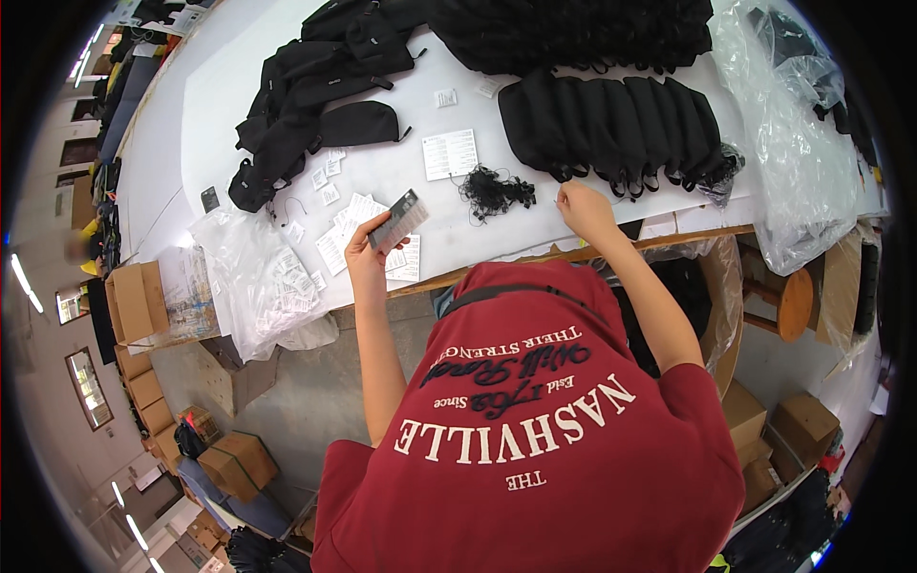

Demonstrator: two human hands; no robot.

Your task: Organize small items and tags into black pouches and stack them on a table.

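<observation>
My left hand [363,256] is closed round a small stack of hang tags [396,220], dark at the top and pale with print lower down. Under and beside it, white printed cards [351,222] lie on the table. My right hand [585,212] is pinched at the near end of a row of black fabric pouches [607,124]; whatever its fingertips hold is too small to make out. Between my hands sits a tangled heap of black tag strings [495,193]. A white printed sheet [449,154] lies just beyond the strings.
More black pouches [334,91] are piled at the far left, with others heaped at the back. Clear plastic bags lie at the left [263,277] and right [798,143]. Small white labels [330,194] are scattered about. The table's wooden edge [535,256] runs before me; cardboard boxes [237,466] stand below.
</observation>
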